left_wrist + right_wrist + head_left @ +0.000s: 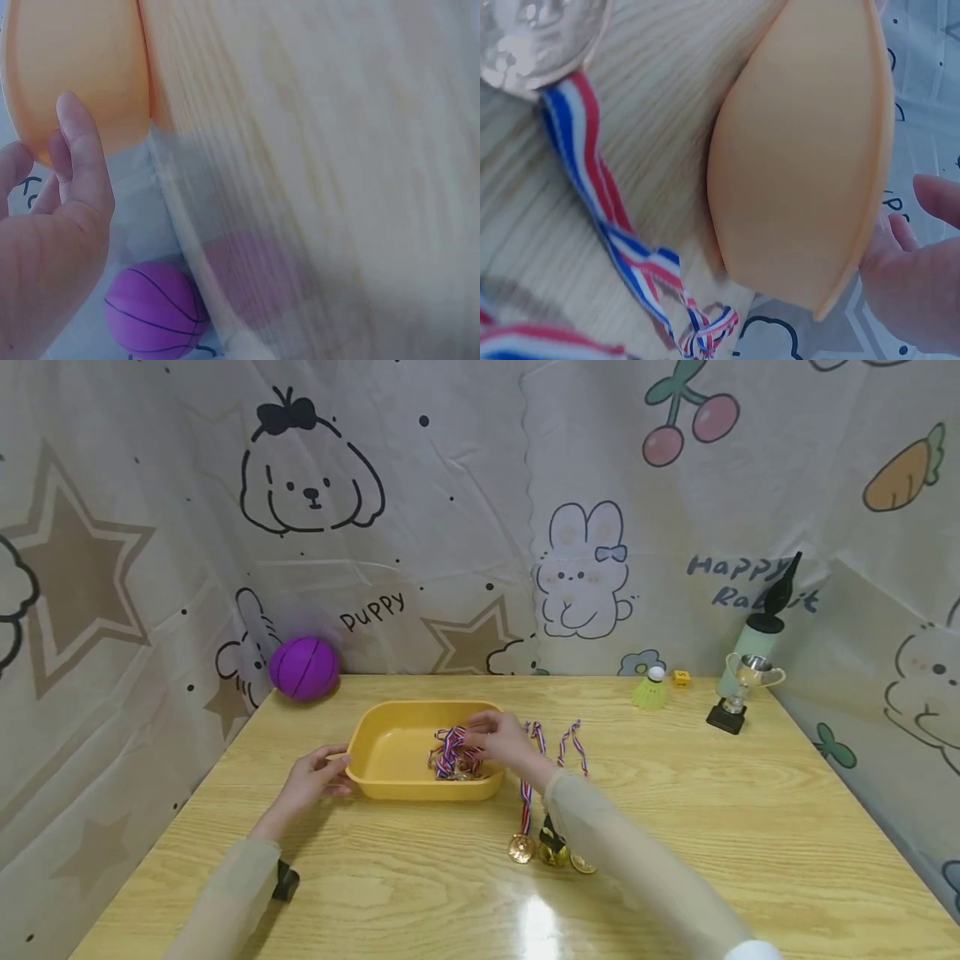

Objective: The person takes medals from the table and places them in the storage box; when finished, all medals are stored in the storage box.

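Note:
A yellow plastic basin (442,790) rests on the table. At its left end, my left hand (303,787) touches the outer wall with its fingers near the rim. My right hand (501,739) reaches over the basin's right rim, fingertips at a bunch of medals with red, white and blue ribbons (450,752) inside. In the right wrist view, that hand's thumb (936,199) stands apart from the other fingers, which the rim partly hides. To the right of the basin lie a medal (522,848) on its striped ribbon and two more medals, partly covered by the right forearm.
A purple ball (304,668) sits at the table's back left corner. Along the back right are a yellow-green shuttlecock (649,692), a small yellow cube (681,678), a green cylinder with a black top (757,639) and a trophy cup (738,693). Printed cloth hangs around the table.

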Demonstrator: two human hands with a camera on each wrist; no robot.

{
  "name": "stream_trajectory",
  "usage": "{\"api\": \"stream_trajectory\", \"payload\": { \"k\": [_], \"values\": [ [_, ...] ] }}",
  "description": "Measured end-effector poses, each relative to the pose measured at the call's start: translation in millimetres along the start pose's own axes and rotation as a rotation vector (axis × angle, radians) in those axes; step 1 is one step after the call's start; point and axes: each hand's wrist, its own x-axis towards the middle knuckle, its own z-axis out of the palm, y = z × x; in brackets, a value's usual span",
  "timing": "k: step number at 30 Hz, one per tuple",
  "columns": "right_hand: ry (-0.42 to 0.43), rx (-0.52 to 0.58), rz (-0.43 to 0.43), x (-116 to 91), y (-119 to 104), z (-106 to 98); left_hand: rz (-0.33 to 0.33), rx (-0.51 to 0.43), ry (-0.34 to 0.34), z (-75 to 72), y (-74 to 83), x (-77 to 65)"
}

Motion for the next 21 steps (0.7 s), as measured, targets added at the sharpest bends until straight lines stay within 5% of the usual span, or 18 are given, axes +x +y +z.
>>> {"api": "stream_trajectory", "payload": {
  "k": [8,21],
  "values": [
    [-0.027,0.068,0.002,-14,-7,-20,0.003,-0.013,0.001,0.7,0.8,0.1],
    [-0.065,0.019,-0.022,-39,3,-61,0.006,-0.032,0.004,2.3,0.9,-0.3]
  ]
}}
